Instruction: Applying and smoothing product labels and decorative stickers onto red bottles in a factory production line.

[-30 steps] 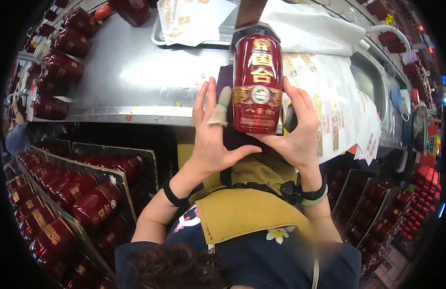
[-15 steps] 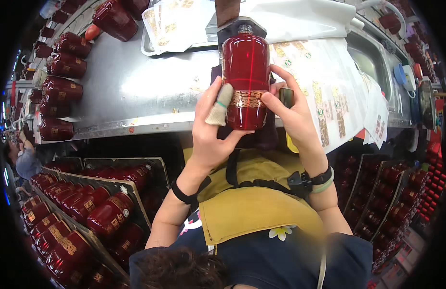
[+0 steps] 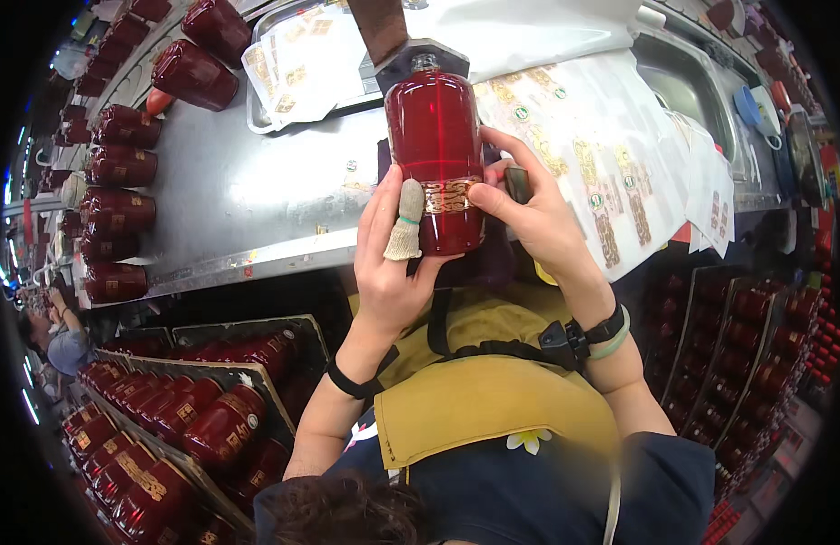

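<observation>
Clamping red bottle (image 3: 434, 127) btwn L hand (image 3: 389, 274) & R hand (image 3: 540, 218), L thumb (image 3: 436, 264) prob. at base.

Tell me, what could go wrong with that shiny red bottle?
The smooth red bottle might slip or roll if the left hand or right hand loosens. Its gold band could smudge or crease under the right thumb. The label sheets hanging over the edge of the table might get knocked.

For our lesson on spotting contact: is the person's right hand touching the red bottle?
Touching. In the head view, the right hand rests its thumb tip on the gold band of the red bottle, with no gap visible.
</observation>
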A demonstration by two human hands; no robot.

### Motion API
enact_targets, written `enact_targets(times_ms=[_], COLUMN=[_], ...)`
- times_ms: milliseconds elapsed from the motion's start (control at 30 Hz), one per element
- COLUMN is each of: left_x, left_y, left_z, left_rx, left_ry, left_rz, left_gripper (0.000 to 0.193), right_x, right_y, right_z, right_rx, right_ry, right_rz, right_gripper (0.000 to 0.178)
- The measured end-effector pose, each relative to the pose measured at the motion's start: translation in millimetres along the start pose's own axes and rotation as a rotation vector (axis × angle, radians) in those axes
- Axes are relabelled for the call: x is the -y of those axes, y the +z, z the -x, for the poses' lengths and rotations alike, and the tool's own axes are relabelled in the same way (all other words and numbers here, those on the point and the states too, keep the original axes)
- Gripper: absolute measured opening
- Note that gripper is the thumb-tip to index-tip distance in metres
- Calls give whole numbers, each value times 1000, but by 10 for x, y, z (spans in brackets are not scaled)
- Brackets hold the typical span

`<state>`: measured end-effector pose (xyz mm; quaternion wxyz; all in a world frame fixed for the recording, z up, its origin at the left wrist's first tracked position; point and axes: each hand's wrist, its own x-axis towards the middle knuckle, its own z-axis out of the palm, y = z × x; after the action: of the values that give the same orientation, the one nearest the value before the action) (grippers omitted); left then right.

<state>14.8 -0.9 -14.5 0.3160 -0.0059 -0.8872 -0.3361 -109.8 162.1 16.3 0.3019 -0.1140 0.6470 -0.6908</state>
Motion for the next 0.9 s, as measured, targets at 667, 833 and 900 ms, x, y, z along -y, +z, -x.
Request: enact_targets(times_ms=[667,833,900], left_x=[-200,-12,-6], left_y=[21,2,-27], left_z=[-98,-223,-150], left_rx=[-2,86,58], left_ry=[-211,-434,-364], left_rz=[54,315,258], left_gripper=[101,101,101], right_x=[81,-72,-3], right_y=[217,-191,-153], right_z=[148,65,98], right_rx=[-202,-388,-345], right_ry=[-360,-225,-297], right_rz=[138,398,190], right_gripper=[22,18,20])
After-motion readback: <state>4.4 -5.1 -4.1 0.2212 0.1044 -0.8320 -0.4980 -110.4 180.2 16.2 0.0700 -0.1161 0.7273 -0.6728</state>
